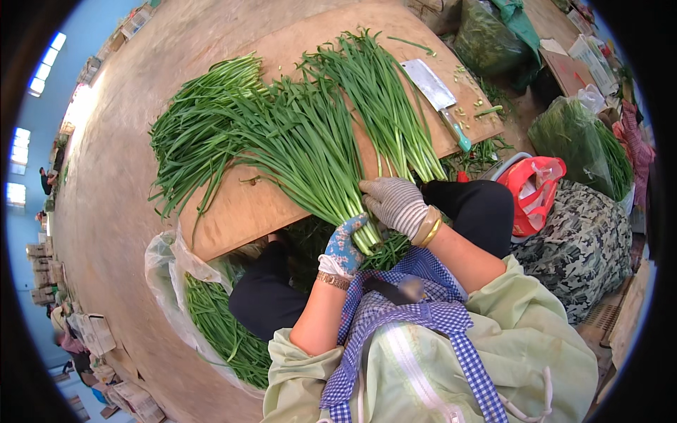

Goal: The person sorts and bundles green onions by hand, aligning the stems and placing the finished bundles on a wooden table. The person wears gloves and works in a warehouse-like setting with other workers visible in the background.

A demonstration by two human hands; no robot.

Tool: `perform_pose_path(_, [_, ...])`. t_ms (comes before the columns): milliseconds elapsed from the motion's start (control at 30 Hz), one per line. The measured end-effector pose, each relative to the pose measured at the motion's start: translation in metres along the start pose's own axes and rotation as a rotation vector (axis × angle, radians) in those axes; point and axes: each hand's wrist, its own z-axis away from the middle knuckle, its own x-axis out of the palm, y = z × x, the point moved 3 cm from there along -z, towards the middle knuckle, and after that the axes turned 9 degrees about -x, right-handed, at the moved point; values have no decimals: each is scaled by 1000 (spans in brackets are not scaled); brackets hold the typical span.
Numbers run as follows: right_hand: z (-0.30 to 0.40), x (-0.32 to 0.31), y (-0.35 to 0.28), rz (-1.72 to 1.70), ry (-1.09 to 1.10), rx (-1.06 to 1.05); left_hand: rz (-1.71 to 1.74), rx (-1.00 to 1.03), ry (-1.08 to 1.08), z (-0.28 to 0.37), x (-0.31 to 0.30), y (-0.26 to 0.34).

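Observation:
My left hand (345, 244), in a blue floral glove, grips the pale stem ends of a bunch of garlic chives (312, 153) whose leaves fan out over a wooden board (243, 211). My right hand (394, 203), in a striped grey glove, rests against the right side of the same stems; its fingertips are partly bent, and whether it grips any is unclear. A second pile of chives (206, 116) lies at the board's left, and another bunch (381, 100) to the right. Beside that bunch lies a cleaver (431, 84) with a green-tipped handle.
An open plastic bag of chives (227, 328) stands at the lower left. To the right are a red bag (534, 195), a camouflage-patterned cloth bundle (582, 248) and a clear bag of greens (576, 143). Cut scraps lie under the board's near edge. People are far off at the left.

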Motion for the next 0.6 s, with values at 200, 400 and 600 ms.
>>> perform_pose_path(200, [13,-18,43,-367,323,2,-67,155,-157,78,76,34])
perform_pose_path(400, [16,-45,99,-492,451,229,-313,463,-86,37,98,98])
perform_pose_path(600, [17,-58,124,-46,342,439,-285,42,-92,-75,67,78])
